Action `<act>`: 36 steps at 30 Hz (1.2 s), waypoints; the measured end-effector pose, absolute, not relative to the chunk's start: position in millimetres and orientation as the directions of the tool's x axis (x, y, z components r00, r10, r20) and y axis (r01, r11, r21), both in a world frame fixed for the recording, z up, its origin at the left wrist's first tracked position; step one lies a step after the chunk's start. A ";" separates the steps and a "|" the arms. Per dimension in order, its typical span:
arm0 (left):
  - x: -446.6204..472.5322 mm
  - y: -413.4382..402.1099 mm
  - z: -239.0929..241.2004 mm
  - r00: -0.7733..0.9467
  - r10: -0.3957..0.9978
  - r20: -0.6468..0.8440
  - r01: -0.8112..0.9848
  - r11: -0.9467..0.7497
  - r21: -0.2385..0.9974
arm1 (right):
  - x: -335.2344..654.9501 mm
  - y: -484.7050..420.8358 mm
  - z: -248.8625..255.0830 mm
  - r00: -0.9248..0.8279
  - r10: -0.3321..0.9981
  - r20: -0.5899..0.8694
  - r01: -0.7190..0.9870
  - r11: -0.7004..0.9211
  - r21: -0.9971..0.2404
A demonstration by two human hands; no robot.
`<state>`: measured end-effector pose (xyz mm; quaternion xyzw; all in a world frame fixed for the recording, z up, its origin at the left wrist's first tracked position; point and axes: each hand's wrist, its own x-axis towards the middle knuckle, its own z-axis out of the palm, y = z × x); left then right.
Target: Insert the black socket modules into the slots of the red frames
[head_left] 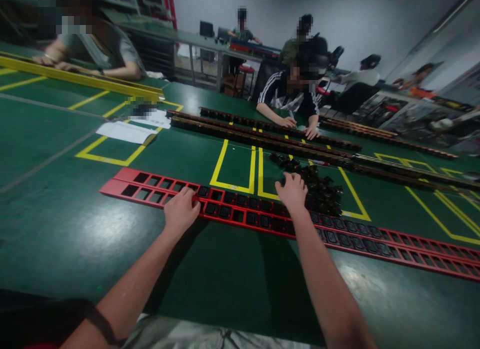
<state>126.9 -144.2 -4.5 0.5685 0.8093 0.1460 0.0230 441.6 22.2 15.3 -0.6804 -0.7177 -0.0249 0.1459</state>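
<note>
Two long red strips (150,189) with rows of rectangular cut-outs lie across the green table in front of me. Black sockets fill the middle cut-outs; the ones at the left end are bare. My left hand (182,209) rests on the strips with its fingers curled down onto a socket position; what it holds, if anything, is hidden. My right hand (292,191) reaches past the strips to a pile of loose black sockets (318,186), fingers bent over the pile's near edge.
Long black strips (262,134) lie farther back, where a person in a striped jacket (288,94) works on them. Another person (93,49) sits at the far left by a yellow rail (75,79). Papers (127,131) lie on the table. Yellow tape lines mark the table.
</note>
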 end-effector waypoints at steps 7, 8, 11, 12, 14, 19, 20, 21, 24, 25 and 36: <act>127.9 -144.0 -3.8 -0.356 0.924 0.137 0.915 0.315 0.252 | 417.6 123.9 39.1 -0.155 0.986 0.064 0.979 0.162 -0.127; 127.9 -144.0 -3.8 -0.356 0.924 0.140 0.915 0.314 0.251 | 411.8 129.6 41.2 -0.178 0.984 0.023 0.979 0.179 -0.101; 128.0 -144.1 -3.9 -0.348 0.926 0.149 0.919 0.305 0.251 | 394.8 124.3 43.7 -0.212 0.977 -0.022 0.976 0.211 -0.061; 127.9 -144.2 -3.9 -0.345 0.926 0.152 0.920 0.301 0.252 | 390.2 116.0 43.0 -0.221 0.975 -0.019 0.974 0.220 -0.060; 127.6 -144.2 -3.9 -0.343 0.927 0.150 0.919 0.298 0.257 | 384.0 93.5 39.3 -0.275 0.961 -0.028 0.960 0.273 -0.065; 126.9 -144.7 -4.3 -0.344 0.928 0.142 0.915 0.297 0.274 | 390.8 36.5 25.4 -0.437 0.899 0.018 0.885 0.433 -0.169; 127.0 -144.9 -4.4 -0.347 0.927 0.145 0.913 0.299 0.276 | 394.7 28.3 23.1 -0.439 0.898 0.034 0.876 0.436 -0.207; 127.1 -145.0 -4.4 -0.350 0.925 0.146 0.913 0.301 0.276 | 398.6 21.1 21.0 -0.438 0.897 0.064 0.859 0.438 -0.263; 127.5 -145.3 -4.4 -0.356 0.923 0.144 0.911 0.309 0.273 | 408.3 1.4 14.4 -0.383 0.900 0.209 0.743 0.434 -0.510; 127.6 -145.4 -4.5 -0.355 0.923 0.145 0.912 0.308 0.273 | 410.3 -5.1 11.9 -0.343 0.906 0.247 0.687 0.422 -0.592; 127.6 -145.1 -5.1 -0.368 0.922 0.124 0.908 0.327 0.263 | 414.7 -30.8 6.8 -0.270 0.897 0.350 0.509 0.441 -0.739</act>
